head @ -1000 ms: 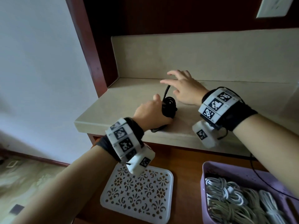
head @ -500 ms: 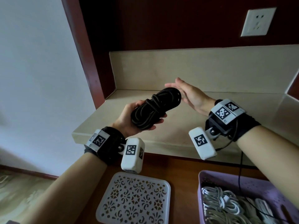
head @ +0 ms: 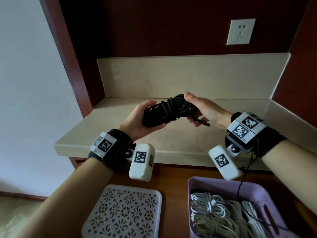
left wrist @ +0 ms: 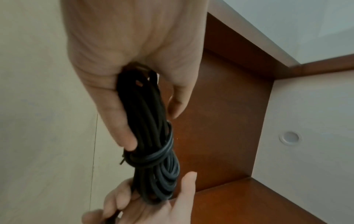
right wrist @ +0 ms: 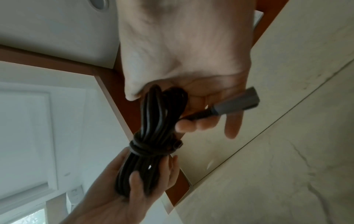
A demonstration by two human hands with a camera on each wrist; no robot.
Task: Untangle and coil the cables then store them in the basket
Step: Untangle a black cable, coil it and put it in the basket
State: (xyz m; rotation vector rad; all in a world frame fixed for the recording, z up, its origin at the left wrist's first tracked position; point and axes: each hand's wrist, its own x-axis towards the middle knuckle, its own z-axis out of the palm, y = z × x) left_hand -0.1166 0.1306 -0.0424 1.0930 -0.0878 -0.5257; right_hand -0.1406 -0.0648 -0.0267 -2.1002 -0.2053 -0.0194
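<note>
black cable bundle (head: 169, 109) up in the air over the tan surface (head: 120, 131), tied round its middle. left hand (head: 137, 120) at 9 o'clock, fingers (right wrist: 134, 180) curled round one end. right hand (head: 204, 109) at 3 o'clock, fingers (right wrist: 188, 125) curled round the other end, plug (right wrist: 236, 100) sticking out. purple basket (head: 257, 191) at 5 o'clock, white cables (head: 209, 206) inside. white lid (head: 123, 212) at 6 o'clock.

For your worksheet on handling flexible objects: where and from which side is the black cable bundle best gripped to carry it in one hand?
Grip the black cable bundle across its middle, at the wrap turns binding the strands, coming from above with fingers round the waist. That is probably its tightest part; the looped ends would likely splay. Now the left hand and right hand each hold an end.
</note>
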